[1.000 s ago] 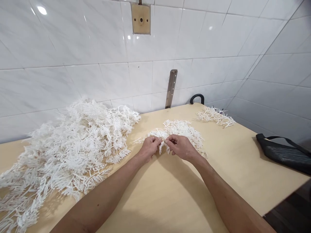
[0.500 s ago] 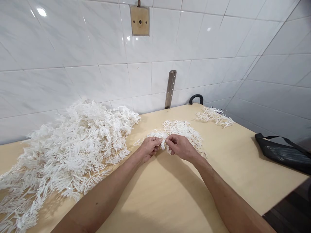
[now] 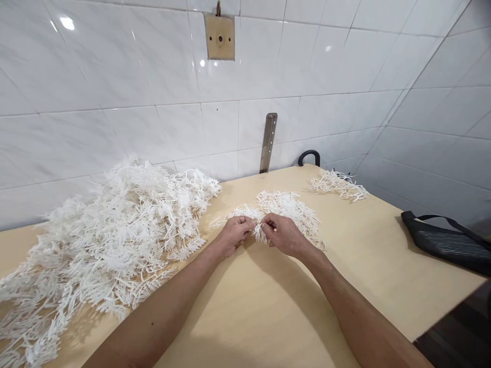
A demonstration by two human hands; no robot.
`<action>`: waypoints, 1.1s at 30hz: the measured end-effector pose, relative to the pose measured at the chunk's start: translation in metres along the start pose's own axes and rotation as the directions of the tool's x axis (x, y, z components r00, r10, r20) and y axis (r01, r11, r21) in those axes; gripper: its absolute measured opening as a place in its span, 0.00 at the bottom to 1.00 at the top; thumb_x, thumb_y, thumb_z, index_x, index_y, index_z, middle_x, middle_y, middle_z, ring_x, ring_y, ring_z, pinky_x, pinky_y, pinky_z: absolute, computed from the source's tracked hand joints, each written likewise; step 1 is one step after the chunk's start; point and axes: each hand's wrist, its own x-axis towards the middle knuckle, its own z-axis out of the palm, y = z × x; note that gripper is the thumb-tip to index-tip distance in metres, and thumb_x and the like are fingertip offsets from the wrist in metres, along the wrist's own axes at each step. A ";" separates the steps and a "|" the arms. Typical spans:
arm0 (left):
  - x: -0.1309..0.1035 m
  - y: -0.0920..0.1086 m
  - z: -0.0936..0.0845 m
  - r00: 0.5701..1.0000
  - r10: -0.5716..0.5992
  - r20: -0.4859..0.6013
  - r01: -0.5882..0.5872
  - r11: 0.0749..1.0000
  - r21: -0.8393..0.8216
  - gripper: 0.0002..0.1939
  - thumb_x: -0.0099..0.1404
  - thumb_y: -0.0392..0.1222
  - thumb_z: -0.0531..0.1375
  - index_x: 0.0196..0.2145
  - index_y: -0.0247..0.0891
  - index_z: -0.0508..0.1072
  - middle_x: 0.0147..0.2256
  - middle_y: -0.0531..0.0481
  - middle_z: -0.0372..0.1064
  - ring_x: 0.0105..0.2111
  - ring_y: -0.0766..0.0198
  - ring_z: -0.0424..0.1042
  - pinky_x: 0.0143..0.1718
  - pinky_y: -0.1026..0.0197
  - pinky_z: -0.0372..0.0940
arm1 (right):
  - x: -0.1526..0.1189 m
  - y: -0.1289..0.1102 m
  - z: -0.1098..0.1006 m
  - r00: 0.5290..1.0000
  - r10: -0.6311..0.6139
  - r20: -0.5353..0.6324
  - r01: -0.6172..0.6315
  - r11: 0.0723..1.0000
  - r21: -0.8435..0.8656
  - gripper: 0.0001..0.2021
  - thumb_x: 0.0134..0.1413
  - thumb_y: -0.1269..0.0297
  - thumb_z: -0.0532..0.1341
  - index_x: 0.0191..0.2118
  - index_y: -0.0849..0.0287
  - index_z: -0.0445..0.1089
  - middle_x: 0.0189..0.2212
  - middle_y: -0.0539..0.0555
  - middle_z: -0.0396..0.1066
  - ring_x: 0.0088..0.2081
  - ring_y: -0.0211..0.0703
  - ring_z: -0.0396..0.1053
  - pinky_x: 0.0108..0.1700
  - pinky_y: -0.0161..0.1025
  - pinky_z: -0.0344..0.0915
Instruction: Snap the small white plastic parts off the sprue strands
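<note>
Between my two hands is a small white plastic foliage sprig (image 3: 258, 233) with fine needle-like leaves. My left hand (image 3: 235, 233) pinches it from the left, fingers closed. From the right, my right hand (image 3: 283, 233) closes thumb and forefinger on the same sprig; the fingertips of both hands almost meet. Just behind them lies a small heap of loose white sprigs (image 3: 293, 207), partly hidden by my right hand. A large pile of white plastic foliage (image 3: 126, 235) spreads over the table to the left of my left forearm.
Bare stem pieces (image 3: 337, 185) lie at the table's far right. A black mesh bag (image 3: 447, 240) rests on the right edge of the wooden table (image 3: 368, 266). At the back stand a metal bracket (image 3: 268, 143) and a black curved handle (image 3: 309, 157) against the tiled wall.
Both hands stay in nearly the same place, with slight finger movement at the sprig. The whole view has shifted very little.
</note>
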 end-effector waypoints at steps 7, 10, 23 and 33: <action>0.001 0.000 0.000 0.998 -0.061 0.015 0.060 0.998 0.033 0.25 0.50 0.55 0.69 0.22 0.39 0.58 0.17 0.61 0.44 0.16 0.76 0.40 0.18 0.64 0.30 | 0.001 0.005 0.003 1.000 -0.009 -0.021 0.009 1.000 0.000 0.09 0.60 0.61 0.52 0.33 0.55 0.67 0.24 0.48 0.69 0.23 0.38 0.67 0.24 0.34 0.60; 0.001 0.001 -0.001 0.994 -0.100 0.032 0.099 0.994 0.043 0.23 0.51 0.53 0.68 0.22 0.39 0.57 0.18 0.60 0.46 0.16 0.76 0.41 0.18 0.64 0.31 | 0.002 0.008 0.006 0.994 -0.086 -0.061 0.081 0.994 -0.076 0.09 0.60 0.62 0.52 0.32 0.55 0.67 0.25 0.49 0.69 0.25 0.39 0.66 0.27 0.35 0.59; 0.005 -0.014 0.001 0.993 0.097 -0.059 -0.095 0.995 0.031 0.26 0.48 0.60 0.69 0.24 0.38 0.62 0.16 0.62 0.47 0.16 0.76 0.42 0.18 0.67 0.35 | 0.009 0.033 -0.022 0.880 -0.022 -0.474 -0.131 0.949 -0.287 0.06 0.54 0.68 0.54 0.35 0.58 0.67 0.32 0.55 0.72 0.31 0.45 0.68 0.38 0.42 0.63; 0.005 -0.014 0.004 0.990 0.116 -0.083 -0.121 0.991 -0.059 0.22 0.53 0.56 0.67 0.28 0.37 0.64 0.17 0.62 0.48 0.15 0.77 0.43 0.16 0.67 0.39 | 0.000 -0.003 0.001 0.984 0.109 -0.145 -0.083 0.982 0.171 0.13 0.56 0.53 0.59 0.38 0.56 0.75 0.23 0.49 0.73 0.19 0.38 0.69 0.20 0.34 0.67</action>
